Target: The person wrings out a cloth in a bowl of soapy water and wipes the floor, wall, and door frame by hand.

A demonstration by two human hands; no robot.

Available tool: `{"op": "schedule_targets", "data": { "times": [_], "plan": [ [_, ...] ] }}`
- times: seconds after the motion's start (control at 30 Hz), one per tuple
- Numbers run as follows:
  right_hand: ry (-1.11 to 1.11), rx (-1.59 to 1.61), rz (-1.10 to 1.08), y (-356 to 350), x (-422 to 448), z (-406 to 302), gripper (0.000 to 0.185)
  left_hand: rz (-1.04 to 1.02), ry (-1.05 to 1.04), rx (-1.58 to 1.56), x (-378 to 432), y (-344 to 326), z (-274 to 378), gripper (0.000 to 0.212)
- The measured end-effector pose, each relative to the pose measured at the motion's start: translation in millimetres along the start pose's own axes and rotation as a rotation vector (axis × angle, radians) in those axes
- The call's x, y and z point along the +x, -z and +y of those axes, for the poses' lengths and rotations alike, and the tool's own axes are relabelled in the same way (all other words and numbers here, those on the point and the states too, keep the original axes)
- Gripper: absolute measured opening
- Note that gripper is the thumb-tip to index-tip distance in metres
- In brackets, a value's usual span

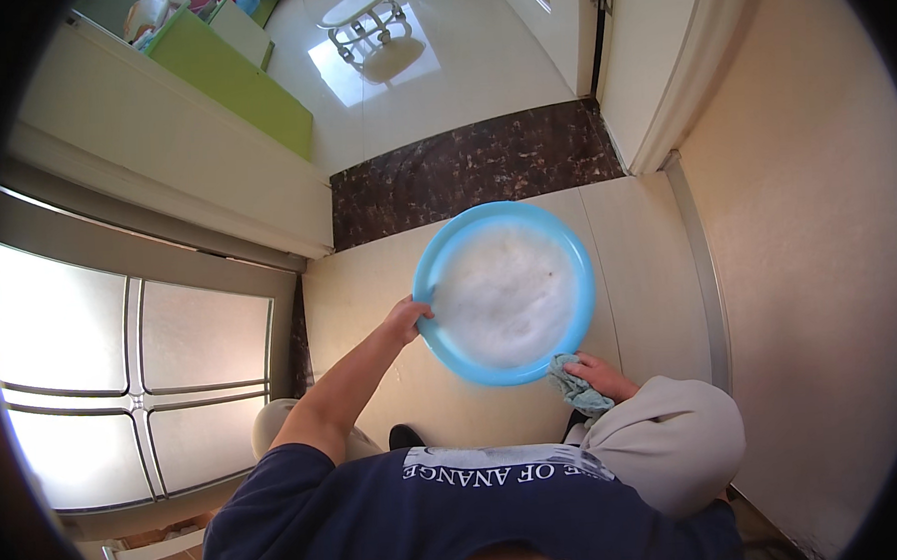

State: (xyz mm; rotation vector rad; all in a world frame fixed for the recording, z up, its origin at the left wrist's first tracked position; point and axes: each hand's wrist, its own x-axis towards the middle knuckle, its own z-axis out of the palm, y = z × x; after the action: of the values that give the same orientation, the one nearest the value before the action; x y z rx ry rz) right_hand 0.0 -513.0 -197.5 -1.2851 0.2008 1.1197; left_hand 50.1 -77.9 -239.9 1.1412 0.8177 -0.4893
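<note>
Before me on the floor is a round blue plastic basin (583, 274), and white suds (505, 292) cover whatever it holds. My left hand (407, 318) grips the basin's left rim, thumb over the edge. At the lower right of the rim, my right hand (601, 373) is closed on a crumpled grey-green cloth (579, 391). The cloth touches or nearly touches the rim, and its lower end hangs beside my bent right knee. Foam hides the basin's bottom.
A dark marbled threshold (473, 166) crosses the doorway beyond the basin. Past it are a wheeled stool (362, 17) and a green cabinet (229, 79). A frosted-glass door (137, 369) stands at left, a wall (801, 264) at right. Pale tiles (643, 271) surround the basin.
</note>
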Motion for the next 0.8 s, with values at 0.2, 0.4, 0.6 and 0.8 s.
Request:
{"op": "schedule_targets", "data": {
  "times": [0.2,0.4,0.6,0.8],
  "plan": [
    [0.133,0.175,0.115,33.8,-14.5,50.9,0.035,-0.059,-0.015,0.025,0.0,-48.5,-9.4,0.031],
    [0.088,0.527,0.203,68.3,-80.7,69.2,0.036,-0.113,0.014,0.007,4.0,-90.6,-29.7,0.038],
    [0.161,0.656,0.531,93.2,-196.2,88.2,0.036,-0.211,0.09,0.05,-7.5,-163.4,-20.7,0.052],
    [0.205,0.701,0.765,108.0,-233.8,93.9,0.037,-0.362,0.124,0.058,-8.2,-206.2,-32.9,0.052]
  ]
}}
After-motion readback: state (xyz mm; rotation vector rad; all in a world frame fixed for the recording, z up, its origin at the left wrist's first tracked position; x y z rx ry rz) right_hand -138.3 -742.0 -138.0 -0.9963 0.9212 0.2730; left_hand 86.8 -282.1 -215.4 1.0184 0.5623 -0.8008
